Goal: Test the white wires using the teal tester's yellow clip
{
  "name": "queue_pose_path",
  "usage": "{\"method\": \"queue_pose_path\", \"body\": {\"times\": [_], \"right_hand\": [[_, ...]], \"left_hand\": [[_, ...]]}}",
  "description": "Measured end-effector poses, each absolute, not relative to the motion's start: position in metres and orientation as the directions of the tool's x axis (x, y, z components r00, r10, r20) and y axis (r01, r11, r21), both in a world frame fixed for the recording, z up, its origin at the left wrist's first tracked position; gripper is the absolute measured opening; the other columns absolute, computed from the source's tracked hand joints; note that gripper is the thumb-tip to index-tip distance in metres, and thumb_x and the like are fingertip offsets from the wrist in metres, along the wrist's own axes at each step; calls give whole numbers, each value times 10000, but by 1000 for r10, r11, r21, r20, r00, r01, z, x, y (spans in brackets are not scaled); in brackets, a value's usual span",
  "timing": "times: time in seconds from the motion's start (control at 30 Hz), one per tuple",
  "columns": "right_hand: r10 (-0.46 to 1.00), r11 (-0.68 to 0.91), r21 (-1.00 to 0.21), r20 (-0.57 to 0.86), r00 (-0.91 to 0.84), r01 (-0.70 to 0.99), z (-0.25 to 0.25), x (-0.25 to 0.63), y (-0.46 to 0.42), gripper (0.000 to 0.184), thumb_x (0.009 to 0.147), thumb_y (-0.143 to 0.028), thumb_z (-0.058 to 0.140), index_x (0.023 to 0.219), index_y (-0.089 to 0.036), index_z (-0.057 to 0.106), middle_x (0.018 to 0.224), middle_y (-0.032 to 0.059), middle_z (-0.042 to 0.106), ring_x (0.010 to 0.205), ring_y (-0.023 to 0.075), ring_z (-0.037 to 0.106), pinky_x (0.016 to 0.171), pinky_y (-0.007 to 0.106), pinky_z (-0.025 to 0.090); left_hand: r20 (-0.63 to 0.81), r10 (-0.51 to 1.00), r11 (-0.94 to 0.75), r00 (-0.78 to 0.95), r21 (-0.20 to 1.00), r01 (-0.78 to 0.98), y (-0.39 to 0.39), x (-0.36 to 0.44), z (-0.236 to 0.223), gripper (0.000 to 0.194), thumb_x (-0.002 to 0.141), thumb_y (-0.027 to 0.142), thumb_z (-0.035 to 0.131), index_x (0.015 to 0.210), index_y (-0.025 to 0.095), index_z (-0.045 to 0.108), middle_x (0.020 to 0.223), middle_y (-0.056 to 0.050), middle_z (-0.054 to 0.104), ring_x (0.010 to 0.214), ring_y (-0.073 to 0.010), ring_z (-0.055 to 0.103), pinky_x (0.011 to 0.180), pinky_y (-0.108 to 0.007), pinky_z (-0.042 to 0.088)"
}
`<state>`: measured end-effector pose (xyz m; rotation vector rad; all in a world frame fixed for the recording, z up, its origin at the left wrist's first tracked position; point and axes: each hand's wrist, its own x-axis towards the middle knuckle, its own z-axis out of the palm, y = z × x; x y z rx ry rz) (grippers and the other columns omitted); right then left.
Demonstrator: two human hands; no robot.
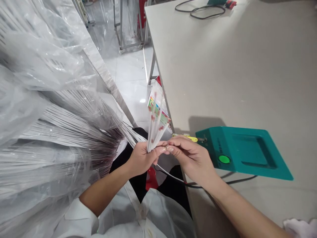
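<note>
My left hand (145, 157) is closed around a bunch of thin white wires (154, 129) whose reddish-brown ends fan out upward. The rest of their length trails back to the left, behind the hand. My right hand (189, 157) meets the left thumb tip in a pinch; what lies between its fingertips is too small to make out. Just beyond the right hand, a yellow-handled piece (192, 138) with a metal end touches a teal device (220, 148) on the table. That device has a green round button (224, 159) and a shallow recessed tray.
Bundles of white wires (66, 132) in clear plastic (44, 62) fill the left side. A pale table (223, 79) spans the right, with a black cable (208, 11) at its far end. A wheeled metal rack (121, 29) stands on the floor; a printed box (159, 105) sits by the table edge.
</note>
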<state>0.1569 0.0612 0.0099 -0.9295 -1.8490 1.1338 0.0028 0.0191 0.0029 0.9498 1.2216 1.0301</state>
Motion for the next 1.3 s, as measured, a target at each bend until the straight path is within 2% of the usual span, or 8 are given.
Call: {"method": "queue_pose_path", "body": {"times": [0.17,0.4,0.53,0.87,1.0,1.13,1.2,1.3], "right_hand": [[938,260,-934,185,-292,244,9,156,59,112,831,-223,573,840,-241,683,797,25,676,735,158,623,667,317,511],[924,310,-919,231,-306,243,12,156,55,111,803,-193,585,822,-223,690,779,38,684,721,159,628,637,302,518],[919,338,-897,249,-305,284,10,153,52,48,777,-187,625,759,-210,664,733,31,672,675,149,610,607,282,500],[902,394,-843,277,-332,367,10,152,54,161,839,-211,541,686,-198,590,656,14,615,614,132,555,572,270,449],[903,385,-846,262,-340,370,12,157,57,147,832,-219,550,695,-200,598,649,17,607,603,137,552,557,277,445],[908,366,-859,246,-339,358,18,165,63,91,840,-227,557,873,-214,640,816,44,644,707,148,599,593,277,481],[874,412,-845,260,-411,341,22,167,66,147,820,-232,592,954,-224,650,898,53,649,721,143,606,591,267,494],[794,491,-813,270,-544,313,27,169,70,96,804,-228,612,876,-232,676,866,44,658,734,141,620,601,252,504]], "left_hand": [[-297,951,290,-85,953,-82,18,9,4,276,776,354,598,826,122,739,571,-11,597,417,-51,373,412,-216,274],[-213,965,229,-151,969,97,19,10,7,141,736,232,627,758,171,753,676,-13,662,654,-123,537,612,-230,412],[-183,974,199,-130,972,124,17,13,3,140,733,225,618,701,150,731,657,-14,652,641,-122,538,627,-234,418],[-325,934,309,-149,943,-121,16,15,6,163,716,283,633,690,134,694,401,65,410,391,-48,335,406,-210,237],[-334,926,321,-173,942,-104,17,11,7,168,715,291,640,669,138,693,434,49,470,413,-50,350,422,-209,262],[-323,933,321,-157,946,-37,18,8,7,165,711,278,643,633,142,695,532,8,577,512,-82,462,491,-211,348],[-299,947,301,-117,954,-4,17,7,8,153,717,266,637,654,145,705,587,-10,624,577,-106,526,549,-219,399],[-239,970,240,-35,971,23,16,5,9,150,725,257,628,665,144,706,636,-27,657,630,-129,571,601,-234,435]]}}
